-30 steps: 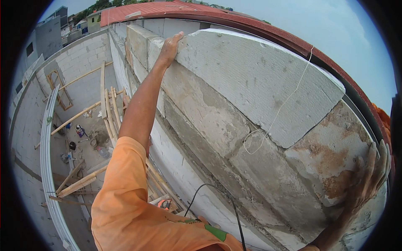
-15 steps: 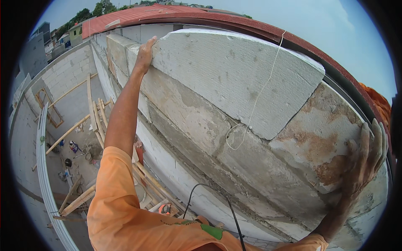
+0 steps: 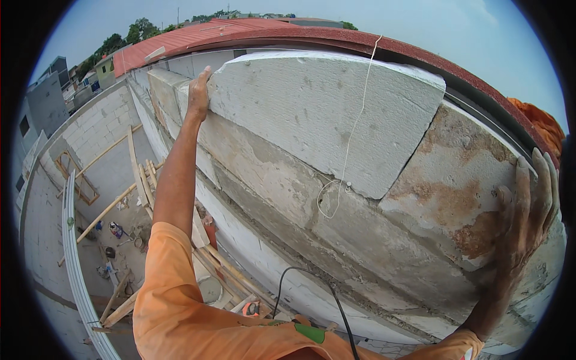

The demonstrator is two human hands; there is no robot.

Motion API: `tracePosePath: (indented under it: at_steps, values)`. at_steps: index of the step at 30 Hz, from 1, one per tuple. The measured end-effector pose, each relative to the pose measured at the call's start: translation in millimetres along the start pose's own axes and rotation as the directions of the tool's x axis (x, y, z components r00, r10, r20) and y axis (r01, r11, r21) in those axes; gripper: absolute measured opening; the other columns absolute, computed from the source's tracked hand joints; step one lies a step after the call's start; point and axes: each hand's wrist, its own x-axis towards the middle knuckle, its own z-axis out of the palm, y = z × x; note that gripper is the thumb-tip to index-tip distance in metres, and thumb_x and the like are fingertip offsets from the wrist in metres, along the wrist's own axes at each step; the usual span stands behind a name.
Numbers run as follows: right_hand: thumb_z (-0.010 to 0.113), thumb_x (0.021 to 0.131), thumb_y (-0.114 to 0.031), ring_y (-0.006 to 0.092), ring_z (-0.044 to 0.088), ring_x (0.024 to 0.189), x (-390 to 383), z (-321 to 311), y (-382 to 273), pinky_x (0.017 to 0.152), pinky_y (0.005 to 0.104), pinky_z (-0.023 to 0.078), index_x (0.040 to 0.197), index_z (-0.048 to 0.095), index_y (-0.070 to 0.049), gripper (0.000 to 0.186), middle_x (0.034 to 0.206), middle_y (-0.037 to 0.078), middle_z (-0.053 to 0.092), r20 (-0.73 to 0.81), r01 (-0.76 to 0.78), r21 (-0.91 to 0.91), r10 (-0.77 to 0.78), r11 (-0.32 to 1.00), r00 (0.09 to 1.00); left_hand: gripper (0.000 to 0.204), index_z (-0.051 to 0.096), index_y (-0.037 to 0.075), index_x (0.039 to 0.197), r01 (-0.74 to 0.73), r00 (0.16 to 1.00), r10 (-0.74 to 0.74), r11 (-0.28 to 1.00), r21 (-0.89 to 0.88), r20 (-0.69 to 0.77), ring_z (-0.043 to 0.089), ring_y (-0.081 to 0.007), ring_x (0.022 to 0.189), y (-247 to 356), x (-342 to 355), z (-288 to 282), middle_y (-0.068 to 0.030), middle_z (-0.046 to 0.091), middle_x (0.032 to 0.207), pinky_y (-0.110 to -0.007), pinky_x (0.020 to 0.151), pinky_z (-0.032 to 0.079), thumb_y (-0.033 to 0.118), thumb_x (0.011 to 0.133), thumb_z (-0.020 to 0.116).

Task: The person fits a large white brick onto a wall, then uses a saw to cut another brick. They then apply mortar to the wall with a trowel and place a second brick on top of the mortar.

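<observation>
A pale grey lightweight concrete block (image 3: 300, 108) lies on the top course of the wall (image 3: 360, 240), its lower edge resting on mortar-smeared blocks. My left hand (image 3: 199, 96) grips the block's left end, its fingers partly hidden against that end. To the right, a brown-stained block (image 3: 447, 174) stands beside the pale one, with a thin dark joint between them. My right hand (image 3: 528, 210) lies against the wall right of the stain, fingers stretched up over the top edge. A thin white string (image 3: 354, 126) hangs down across the pale block's face and ends in a loop.
Behind the wall runs a red metal roof (image 3: 240, 30) with a dark red edge. Orange cloth (image 3: 537, 123) lies at the far right. Down to the left are bamboo poles (image 3: 108, 210), long metal profiles (image 3: 75, 252), and tools on the floor. A black cable (image 3: 339, 306) curves near my shirt.
My view has shifted slightly, so the wall and block sit further left in the picture. Both hands keep their places on the blocks.
</observation>
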Motion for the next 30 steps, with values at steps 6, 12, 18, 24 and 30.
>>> tracePosePath:
  at_steps: [6,12,18,24,30]
  values:
    - [0.063,0.093,-0.020,0.0317,0.045,0.136,-4.0,2.7,2.4,0.114,0.0483,0.038,0.136,0.055,-0.014,0.044,0.141,0.011,0.053,0.036,0.036,-0.031,-0.034,0.999,0.999,0.046,0.063,0.004,0.075,-0.036,0.997,0.031,0.997,-0.073,-0.064,0.048,-0.0120,0.067,0.4,0.5,8.3,-0.0004,0.057,0.072,-0.031,0.064,0.039,0.042,0.098,0.051]
    - [0.067,0.090,-0.012,0.0287,0.050,0.133,-12.0,11.7,9.4,0.106,0.0416,0.042,0.138,0.055,-0.012,0.049,0.143,0.011,0.053,0.007,0.022,0.036,-0.022,0.999,1.000,0.051,0.061,0.002,0.071,-0.075,0.995,0.073,0.997,-0.029,-0.066,0.045,-0.0127,0.066,-11.0,7.6,1.9,-0.0010,0.055,0.070,-0.032,0.063,0.038,0.043,0.098,0.050]
    - [0.066,0.091,-0.009,0.0294,0.054,0.128,-10.9,12.2,16.0,0.104,0.0418,0.043,0.137,0.056,-0.010,0.047,0.140,0.012,0.057,-0.006,0.030,0.031,-0.029,0.999,1.000,0.054,0.065,-0.002,0.080,-0.125,0.989,0.128,0.991,0.042,-0.073,0.049,-0.0151,0.070,-11.2,4.9,2.5,-0.0055,0.061,0.075,-0.032,0.070,0.042,0.046,0.098,0.049]
    - [0.066,0.091,-0.009,0.0289,0.053,0.129,-4.0,9.9,5.3,0.103,0.0413,0.044,0.136,0.057,-0.008,0.046,0.139,0.012,0.057,-0.006,0.014,0.063,-0.014,0.998,1.000,0.061,0.071,-0.004,0.095,-0.014,1.000,0.014,1.000,0.005,-0.008,0.057,-0.0167,0.080,-5.0,0.9,3.8,-0.0079,0.068,0.089,-0.033,0.081,0.045,0.052,0.097,0.049]
    - [0.069,0.086,-0.006,0.0299,0.047,0.135,5.8,4.6,-2.5,0.110,0.0420,0.042,0.134,0.058,-0.013,0.050,0.143,0.012,0.052,-0.024,0.015,0.034,-0.014,0.999,1.000,0.068,0.066,-0.005,0.120,0.055,0.998,-0.054,0.998,-0.013,0.044,0.063,-0.0191,0.103,-4.8,4.7,2.3,-0.0131,0.069,0.114,-0.031,0.095,0.044,0.057,0.097,0.047]
